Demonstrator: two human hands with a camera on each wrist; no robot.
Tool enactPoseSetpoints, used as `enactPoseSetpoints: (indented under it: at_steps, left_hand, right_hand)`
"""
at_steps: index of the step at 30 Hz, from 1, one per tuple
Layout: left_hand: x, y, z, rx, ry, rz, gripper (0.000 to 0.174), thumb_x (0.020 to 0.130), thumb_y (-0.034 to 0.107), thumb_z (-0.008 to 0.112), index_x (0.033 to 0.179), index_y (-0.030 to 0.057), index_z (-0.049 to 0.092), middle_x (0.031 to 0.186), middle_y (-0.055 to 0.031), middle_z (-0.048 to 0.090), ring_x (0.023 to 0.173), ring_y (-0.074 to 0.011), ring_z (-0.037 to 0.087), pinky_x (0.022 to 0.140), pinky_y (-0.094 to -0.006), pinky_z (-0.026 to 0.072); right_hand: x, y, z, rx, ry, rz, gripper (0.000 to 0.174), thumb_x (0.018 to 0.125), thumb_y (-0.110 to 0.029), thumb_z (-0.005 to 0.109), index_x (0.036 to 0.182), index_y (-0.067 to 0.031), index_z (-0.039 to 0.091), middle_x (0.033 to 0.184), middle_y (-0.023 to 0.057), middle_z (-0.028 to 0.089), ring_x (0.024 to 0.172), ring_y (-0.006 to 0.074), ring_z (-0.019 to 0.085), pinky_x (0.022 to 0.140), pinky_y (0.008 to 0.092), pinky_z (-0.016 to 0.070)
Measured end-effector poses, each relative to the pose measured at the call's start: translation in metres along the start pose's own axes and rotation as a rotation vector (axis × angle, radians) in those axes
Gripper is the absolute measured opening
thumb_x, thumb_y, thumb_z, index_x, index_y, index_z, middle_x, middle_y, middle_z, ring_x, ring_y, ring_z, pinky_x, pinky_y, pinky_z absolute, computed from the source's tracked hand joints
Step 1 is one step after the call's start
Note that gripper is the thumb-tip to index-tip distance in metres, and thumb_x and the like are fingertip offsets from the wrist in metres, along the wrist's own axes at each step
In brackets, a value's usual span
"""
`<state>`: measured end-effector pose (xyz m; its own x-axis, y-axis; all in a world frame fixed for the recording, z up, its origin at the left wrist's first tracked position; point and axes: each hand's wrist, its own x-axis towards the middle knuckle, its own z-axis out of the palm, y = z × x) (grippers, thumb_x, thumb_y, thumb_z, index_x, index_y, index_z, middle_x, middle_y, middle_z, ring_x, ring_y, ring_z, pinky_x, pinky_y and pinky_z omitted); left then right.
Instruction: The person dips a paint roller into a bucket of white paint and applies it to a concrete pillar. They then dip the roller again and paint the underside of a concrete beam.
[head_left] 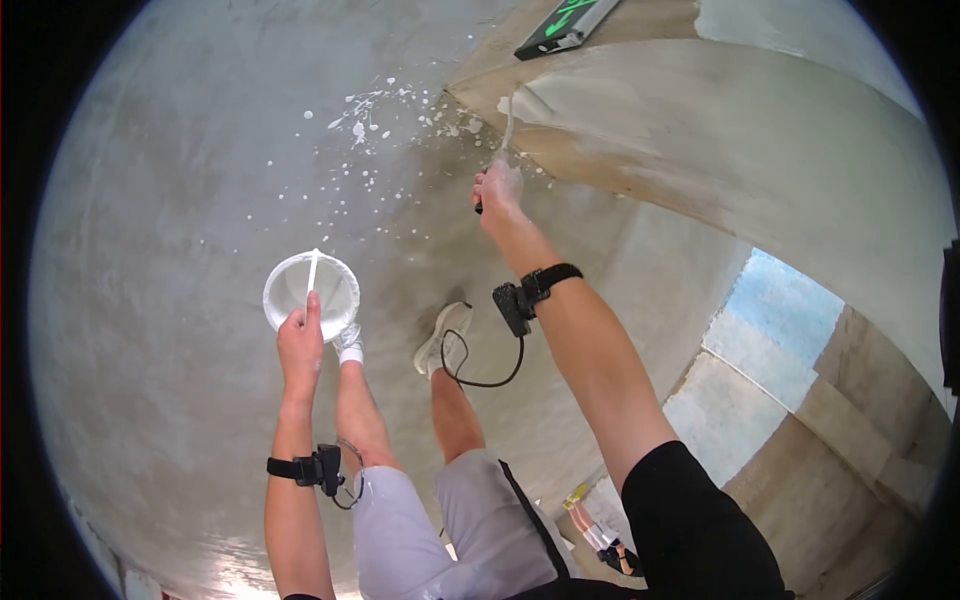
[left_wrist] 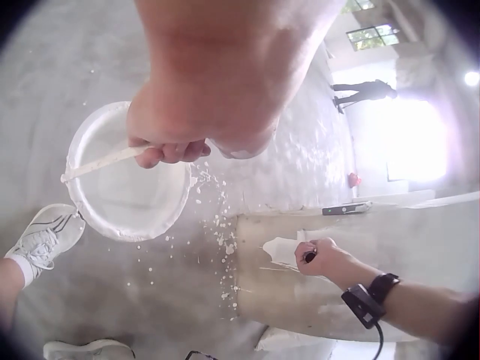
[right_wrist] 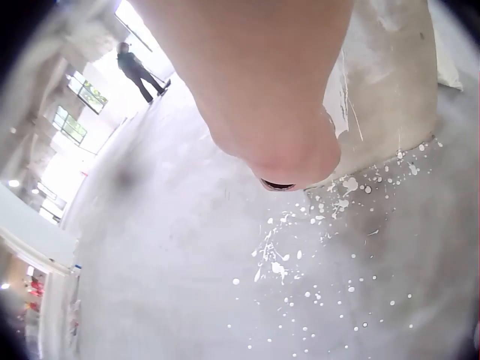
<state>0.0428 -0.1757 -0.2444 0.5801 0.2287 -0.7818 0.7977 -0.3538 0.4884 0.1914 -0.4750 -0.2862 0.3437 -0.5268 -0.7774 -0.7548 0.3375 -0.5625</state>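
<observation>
My left hand (head_left: pixel 300 345) grips the handle of a white bucket (head_left: pixel 272 290) by its raised bar and holds it low on the left. White coating lines the bucket's rim and inside in the left wrist view. My right hand (head_left: pixel 500 188) grips the dark handle of a putty knife (head_left: pixel 509 125), whose blade is seen nearly edge-on in the head view. The blade lies against the lower corner of a wall (head_left: pixel 720 130), beside a patch of wet white putty (left_wrist: pixel 280 250). In the right wrist view my hand hides the tool's blade.
White splatters (head_left: pixel 360 128) dot the grey floor below the wall's edge. A dark exit sign with a green arrow (head_left: pixel 567 25) is at the wall. My shoes (head_left: pixel 445 338) stand near the bucket. Another person (right_wrist: pixel 139 71) is farther off, by the windows.
</observation>
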Motion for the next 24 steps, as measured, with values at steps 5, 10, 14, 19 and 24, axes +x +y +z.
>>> enactPoseSetpoints:
  at_steps: [5,10,14,19,24]
  left_hand:
    - [0.007,-0.013,-0.010,0.048,-0.034,0.028,0.062,0.093,0.049,0.053,0.060,-0.0010,0.036,0.053,-0.0074,0.033,0.057,-0.0152,0.029,0.051,-0.0363,0.0301]
    - [0.019,-0.023,-0.018,0.049,-0.032,0.071,0.060,0.092,0.047,0.056,0.062,-0.0015,0.038,0.054,-0.0089,0.036,0.056,-0.0160,0.030,0.050,-0.0370,0.0302]
    - [0.018,-0.020,-0.018,0.090,-0.011,0.054,0.060,0.092,0.047,0.056,0.062,-0.0015,0.037,0.054,-0.0089,0.036,0.056,-0.0158,0.030,0.050,-0.0367,0.0302]
    - [0.024,-0.034,-0.014,0.111,0.031,0.071,0.060,0.092,0.047,0.056,0.062,0.0002,0.034,0.055,-0.0058,0.031,0.056,-0.0148,0.028,0.050,-0.0353,0.0274]
    - [0.030,-0.046,-0.002,0.080,0.038,0.026,0.060,0.092,0.046,0.056,0.061,0.0025,0.031,0.056,-0.0023,0.026,0.057,-0.0123,0.024,0.048,-0.0332,0.0225]
  right_hand:
    - [0.011,0.028,0.001,-0.011,0.003,-0.031,0.037,0.097,-0.040,0.040,0.079,-0.0083,0.042,0.056,-0.0018,0.039,0.040,0.0097,0.034,0.038,0.0272,0.0291]
    - [0.017,0.046,-0.010,-0.060,0.027,0.044,0.038,0.097,-0.043,0.040,0.080,-0.0088,0.042,0.056,-0.0020,0.039,0.040,0.0094,0.034,0.038,0.0267,0.0285]
    - [0.037,0.069,-0.019,-0.029,-0.001,0.147,0.039,0.097,-0.044,0.041,0.080,-0.0090,0.042,0.056,-0.0024,0.038,0.041,0.0092,0.034,0.037,0.0263,0.0288]
    - [0.053,0.097,-0.012,-0.028,-0.054,0.186,0.038,0.097,-0.043,0.041,0.079,-0.0093,0.041,0.055,-0.0026,0.037,0.042,0.0090,0.033,0.037,0.0261,0.0286]
    - [0.086,0.106,-0.002,-0.070,-0.160,0.150,0.038,0.098,-0.042,0.039,0.078,-0.0099,0.040,0.056,-0.0027,0.036,0.042,0.0086,0.033,0.037,0.0256,0.0284]
